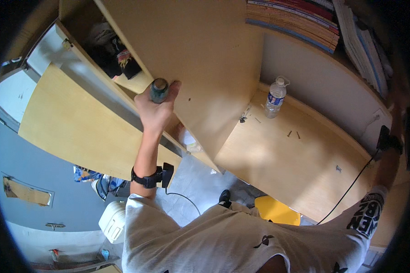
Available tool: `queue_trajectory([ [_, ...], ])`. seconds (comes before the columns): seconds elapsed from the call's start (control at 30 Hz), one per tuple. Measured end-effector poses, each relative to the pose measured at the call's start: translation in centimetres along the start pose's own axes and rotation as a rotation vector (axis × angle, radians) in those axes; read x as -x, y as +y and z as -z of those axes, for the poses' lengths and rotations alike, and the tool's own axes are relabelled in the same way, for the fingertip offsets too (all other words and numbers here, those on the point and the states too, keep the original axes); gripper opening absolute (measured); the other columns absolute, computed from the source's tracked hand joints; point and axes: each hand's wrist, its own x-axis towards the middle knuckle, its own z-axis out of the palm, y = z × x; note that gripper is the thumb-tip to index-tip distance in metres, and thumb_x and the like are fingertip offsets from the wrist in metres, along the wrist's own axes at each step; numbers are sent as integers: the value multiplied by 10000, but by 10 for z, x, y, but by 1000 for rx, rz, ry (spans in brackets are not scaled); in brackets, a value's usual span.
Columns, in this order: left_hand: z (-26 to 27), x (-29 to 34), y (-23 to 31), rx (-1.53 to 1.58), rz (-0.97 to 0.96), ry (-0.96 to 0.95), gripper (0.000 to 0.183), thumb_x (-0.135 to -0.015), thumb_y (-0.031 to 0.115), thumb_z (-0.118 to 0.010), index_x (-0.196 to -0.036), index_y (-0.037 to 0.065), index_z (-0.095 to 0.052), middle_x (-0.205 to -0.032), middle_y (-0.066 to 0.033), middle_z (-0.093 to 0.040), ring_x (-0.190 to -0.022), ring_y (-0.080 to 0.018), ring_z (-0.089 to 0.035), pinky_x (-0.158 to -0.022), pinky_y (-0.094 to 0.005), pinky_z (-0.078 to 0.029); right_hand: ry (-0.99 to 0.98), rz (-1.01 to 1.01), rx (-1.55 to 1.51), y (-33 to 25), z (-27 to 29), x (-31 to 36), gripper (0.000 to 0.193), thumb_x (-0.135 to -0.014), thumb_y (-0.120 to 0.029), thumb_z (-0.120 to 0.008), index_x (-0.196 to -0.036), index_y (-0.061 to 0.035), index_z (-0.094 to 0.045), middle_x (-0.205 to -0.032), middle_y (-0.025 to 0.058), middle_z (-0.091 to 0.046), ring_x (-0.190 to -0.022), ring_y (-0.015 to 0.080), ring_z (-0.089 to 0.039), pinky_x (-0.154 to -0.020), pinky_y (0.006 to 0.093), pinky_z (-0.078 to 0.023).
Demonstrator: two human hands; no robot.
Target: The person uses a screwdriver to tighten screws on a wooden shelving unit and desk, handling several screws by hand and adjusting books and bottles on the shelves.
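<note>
My left hand (154, 113) is closed around a thick dark-green handle with a brown end (159, 90). The handle is seen end-on, so the rest of the tool is hidden. This hand is beside the edge of a tall wooden panel (209, 59). At the far right my right hand (399, 93) is raised by the shelf edge, dark and blurred; its fingers cannot be made out. On the wooden desktop (278, 168) stands a clear plastic water bottle (274, 99) with a blue label. Two screws (294, 134) lie in front of it.
Books (296, 20) are stacked on the shelf above. At left, a curved wooden door (82, 127) stands open beside a compartment with dark clothes (109, 52). Below are a yellow seat (276, 211) and a white container (112, 222). A black cable (351, 189) hangs by my right arm.
</note>
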Motion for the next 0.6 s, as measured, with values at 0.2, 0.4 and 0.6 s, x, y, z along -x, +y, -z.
queue_trajectory([
  [0.2, 3, 2, 2, -13, -126, 57, 225, -769, 167, -740, -759, -24, -621, -635, -40, -604, -591, -96, -511, -589, -269, -454, -10, 7, -36, 6, 6, 22, 525, -856, -457, -528, -1144, -19, -551, -935, 195, -633, -827, 331, -623, -737, 432, -488],
  [0.4, 6, 0, -8, -3, -82, -1, 218, -769, 161, -732, -716, -6, -601, -568, -5, -502, -547, -83, -421, -518, -246, -390, -37, 31, -69, 0, -11, 32, 487, -856, -421, -540, -1127, -16, -559, -918, 198, -637, -817, 331, -626, -728, 427, -490],
  [0.6, 15, -1, -1, -10, 41, -55, 215, -774, 171, -728, -723, 7, -599, -565, -6, -493, -554, -87, -420, -525, -249, -395, -50, 39, -93, 4, -12, 41, 450, -856, -384, -553, -1110, -13, -568, -901, 200, -640, -807, 331, -628, -720, 423, -491],
])
